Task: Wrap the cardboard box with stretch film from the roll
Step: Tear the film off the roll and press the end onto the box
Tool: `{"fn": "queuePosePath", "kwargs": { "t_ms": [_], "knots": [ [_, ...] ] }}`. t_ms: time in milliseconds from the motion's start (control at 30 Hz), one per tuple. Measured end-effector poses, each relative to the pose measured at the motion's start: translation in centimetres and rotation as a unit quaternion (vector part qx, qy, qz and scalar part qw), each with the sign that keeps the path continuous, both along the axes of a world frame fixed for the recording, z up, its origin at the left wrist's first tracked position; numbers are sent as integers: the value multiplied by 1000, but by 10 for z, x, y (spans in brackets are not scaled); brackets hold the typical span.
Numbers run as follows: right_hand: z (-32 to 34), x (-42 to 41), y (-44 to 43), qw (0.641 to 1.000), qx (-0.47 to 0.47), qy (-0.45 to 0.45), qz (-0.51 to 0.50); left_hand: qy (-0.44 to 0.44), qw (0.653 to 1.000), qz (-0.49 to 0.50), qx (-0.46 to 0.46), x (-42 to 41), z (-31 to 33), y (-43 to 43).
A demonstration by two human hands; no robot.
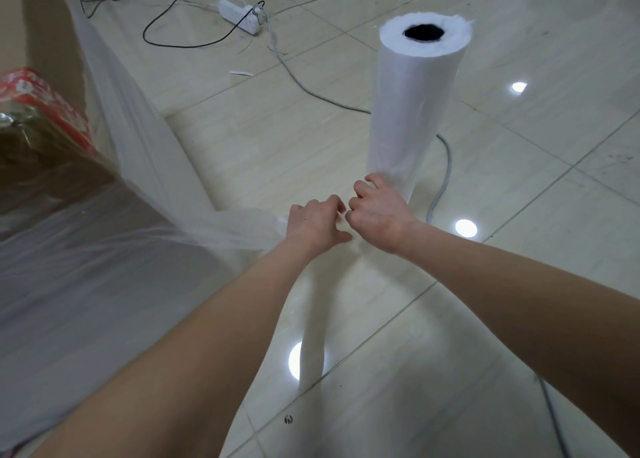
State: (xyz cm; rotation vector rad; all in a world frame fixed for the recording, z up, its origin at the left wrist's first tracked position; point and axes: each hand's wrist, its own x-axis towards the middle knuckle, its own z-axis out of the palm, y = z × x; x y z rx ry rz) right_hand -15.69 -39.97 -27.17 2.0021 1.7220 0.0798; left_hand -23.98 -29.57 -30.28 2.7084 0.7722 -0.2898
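The cardboard box (45,183) stands at the left, brown with a red printed top, its near side covered in clear stretch film (138,138). The film runs from the box, bunches into a strand and reaches my hands. My left hand (315,223) grips the bunched film with curled fingers. My right hand (375,211) pinches the same film right beside it, knuckles nearly touching. The white film roll (412,104) stands upright on the floor just behind my right hand, dark core hole on top. A film strand hangs down below my hands.
The floor is glossy beige tile (519,284) with bright lamp reflections. A white power strip (240,15) with black and grey cables lies at the back. A grey cable (440,187) curves past the roll's base, and another runs at the lower right.
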Motion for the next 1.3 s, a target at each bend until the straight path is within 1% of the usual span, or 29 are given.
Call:
{"fn": "queuePosePath", "kwargs": {
  "t_ms": [67,133,167,267,367,433,533,600,700,767,833,933,1000,1067,1100,1133,1200,1233,1267,1300],
  "knots": [
    [0,0,0,1000,5,11,-5,44,999,-10,3,3,0,-6],
    [0,-1,1,1000,11,17,-7,46,998,-4,36,8,-2,-8],
    [0,-1,0,1000,11,16,-6,39,998,15,48,9,-4,-7],
    [0,1,-1,1000,6,1,6,28,998,52,38,9,0,-4],
    [-2,3,-4,1000,3,-8,27,29,996,71,55,3,1,6],
    [-4,3,-6,999,-3,-6,38,28,992,103,70,-5,0,19],
    [-8,5,-10,998,-17,-15,53,39,980,178,83,-15,7,42],
    [-10,5,-12,998,-27,-19,58,46,977,195,75,-20,11,53],
    [-9,1,-8,998,-10,-17,56,30,992,118,18,-22,12,47],
    [-9,-4,-2,999,4,-5,33,11,995,87,-39,-22,10,40],
    [-13,-8,5,1000,11,-4,3,-10,991,78,-109,-22,10,35],
    [-18,-10,17,999,35,-11,-9,-27,977,61,-203,-24,11,32],
    [-17,-11,24,999,31,-2,-11,-44,967,70,-243,-27,12,31],
    [-15,-11,27,1000,5,-1,-7,-45,963,75,-255,-29,10,33],
    [-15,-10,27,1000,-4,-4,-2,-37,966,70,-246,-29,8,34],
    [-14,-9,25,1000,-8,-6,2,-24,974,60,-217,-28,7,35],
    [-14,-6,22,1000,-6,-8,3,19,996,21,-82,-25,4,35],
    [-15,-5,20,1000,-4,-5,2,31,999,-5,-17,-23,2,34],
    [-15,-4,19,1000,-5,1,0,33,999,-26,27,-20,0,31],
    [-14,-5,18,1000,-5,7,-3,36,997,-40,51,-16,-2,27]
  ]
}}
